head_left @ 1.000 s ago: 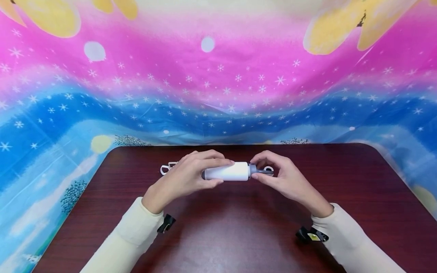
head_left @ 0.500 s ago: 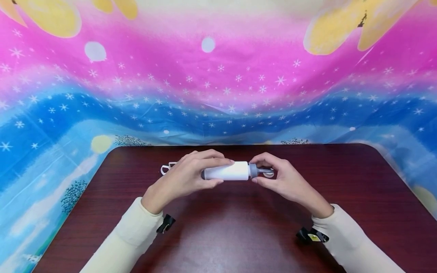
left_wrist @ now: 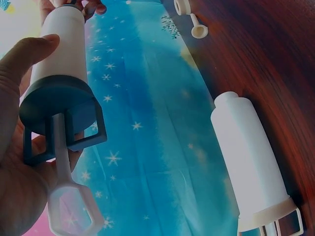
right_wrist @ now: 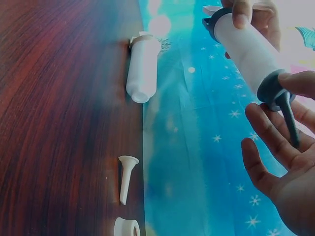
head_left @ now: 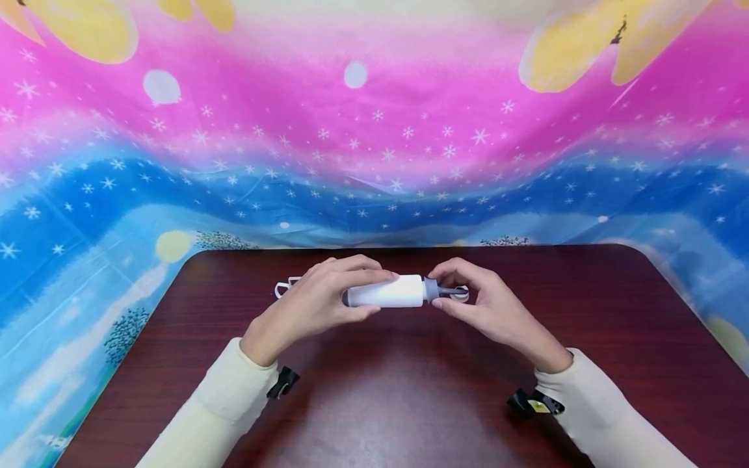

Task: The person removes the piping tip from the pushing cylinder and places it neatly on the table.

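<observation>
Between my two hands lies a large plunger syringe, level and crosswise in the head view. Its white barrel (head_left: 386, 291) is gripped by my left hand (head_left: 310, 292), thumb on the near side. In the left wrist view a dark end cap (left_wrist: 59, 105) with side loops shows, and a pale plunger rod (left_wrist: 62, 152) with a ring handle sticks out of it. My right hand (head_left: 482, 296) pinches the grey collar (head_left: 432, 290) at the other end between thumb and fingers. A dark, tapered nozzle (right_wrist: 287, 115) points from that collar toward the right palm.
A second white syringe (left_wrist: 248, 152) with a beige cap lies on the dark wooden table (head_left: 374, 390), mostly behind my left hand in the head view. A cream nozzle (right_wrist: 126, 182) and a cream ring (right_wrist: 127, 227) lie beyond my right hand. Printed cloth (head_left: 374, 162) hangs behind the table.
My right fingertips loosen slightly at the collar half a second ago and now press on it again. The syringe has shifted a little left; my left hand keeps its grip.
</observation>
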`<action>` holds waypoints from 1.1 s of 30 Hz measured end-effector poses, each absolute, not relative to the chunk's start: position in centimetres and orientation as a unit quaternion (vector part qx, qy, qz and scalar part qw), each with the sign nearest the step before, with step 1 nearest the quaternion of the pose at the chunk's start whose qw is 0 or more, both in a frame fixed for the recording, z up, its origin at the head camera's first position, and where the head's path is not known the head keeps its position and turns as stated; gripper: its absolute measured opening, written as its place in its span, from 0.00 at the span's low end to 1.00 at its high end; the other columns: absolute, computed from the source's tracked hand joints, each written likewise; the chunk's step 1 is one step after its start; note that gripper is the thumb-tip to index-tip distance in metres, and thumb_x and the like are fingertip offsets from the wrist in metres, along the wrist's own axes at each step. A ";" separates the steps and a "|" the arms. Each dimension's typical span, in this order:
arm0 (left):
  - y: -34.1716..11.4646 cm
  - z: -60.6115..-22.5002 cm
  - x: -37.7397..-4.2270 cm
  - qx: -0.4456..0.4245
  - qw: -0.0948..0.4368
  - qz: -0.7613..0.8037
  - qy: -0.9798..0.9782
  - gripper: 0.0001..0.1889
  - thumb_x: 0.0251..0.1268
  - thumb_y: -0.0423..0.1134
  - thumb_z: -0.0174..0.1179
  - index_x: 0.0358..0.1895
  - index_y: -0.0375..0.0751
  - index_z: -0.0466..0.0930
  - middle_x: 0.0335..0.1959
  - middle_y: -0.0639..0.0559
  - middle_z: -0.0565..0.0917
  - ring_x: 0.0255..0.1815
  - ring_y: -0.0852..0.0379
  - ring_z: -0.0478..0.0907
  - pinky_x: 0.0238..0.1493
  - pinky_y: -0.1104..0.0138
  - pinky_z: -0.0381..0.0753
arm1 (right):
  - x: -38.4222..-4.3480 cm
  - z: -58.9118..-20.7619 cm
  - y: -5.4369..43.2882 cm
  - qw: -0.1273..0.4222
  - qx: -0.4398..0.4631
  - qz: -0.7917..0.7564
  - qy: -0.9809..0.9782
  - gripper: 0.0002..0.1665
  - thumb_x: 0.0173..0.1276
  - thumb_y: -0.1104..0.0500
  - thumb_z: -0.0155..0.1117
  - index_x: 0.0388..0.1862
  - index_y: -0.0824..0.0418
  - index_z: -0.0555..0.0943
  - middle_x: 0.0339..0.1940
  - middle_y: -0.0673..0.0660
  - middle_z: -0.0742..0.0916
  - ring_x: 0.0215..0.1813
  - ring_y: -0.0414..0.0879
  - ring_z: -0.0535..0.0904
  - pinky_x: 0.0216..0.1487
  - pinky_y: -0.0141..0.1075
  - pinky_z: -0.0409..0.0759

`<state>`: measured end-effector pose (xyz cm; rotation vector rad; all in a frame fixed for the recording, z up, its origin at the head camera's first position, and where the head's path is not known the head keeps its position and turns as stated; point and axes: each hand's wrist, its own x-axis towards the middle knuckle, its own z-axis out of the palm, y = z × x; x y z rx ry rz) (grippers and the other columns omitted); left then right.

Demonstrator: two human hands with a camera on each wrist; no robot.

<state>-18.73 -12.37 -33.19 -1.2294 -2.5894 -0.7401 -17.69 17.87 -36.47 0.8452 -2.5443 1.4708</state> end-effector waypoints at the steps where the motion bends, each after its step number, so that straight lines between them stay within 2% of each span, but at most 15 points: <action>1: -12.4 -33.2 -18.8 -0.412 0.090 -0.250 -0.871 0.27 0.61 0.43 0.78 0.65 0.58 0.85 0.60 0.57 0.85 0.57 0.56 0.81 0.55 0.56 0.80 | -17.7 -36.4 17.8 0.042 0.276 0.481 -0.831 0.19 0.68 0.66 0.74 0.56 0.54 0.82 0.43 0.52 0.88 0.41 0.43 0.82 0.32 0.36 0.81; 19: -12.7 -33.1 -18.5 -0.403 0.101 -0.244 -0.877 0.27 0.60 0.45 0.78 0.65 0.58 0.85 0.59 0.59 0.85 0.53 0.60 0.81 0.49 0.62 0.78 | -17.4 -36.2 17.8 0.045 0.262 0.472 -0.841 0.19 0.69 0.65 0.73 0.56 0.53 0.81 0.41 0.51 0.88 0.39 0.42 0.82 0.32 0.36 0.78; 33: -14.3 -34.1 -17.6 -0.382 0.092 -0.210 -0.895 0.28 0.65 0.46 0.74 0.69 0.60 0.81 0.61 0.58 0.85 0.52 0.58 0.80 0.50 0.61 0.78 | -17.2 -36.4 17.9 0.055 0.270 0.471 -0.838 0.18 0.69 0.65 0.73 0.55 0.54 0.82 0.39 0.51 0.88 0.39 0.40 0.83 0.32 0.34 0.78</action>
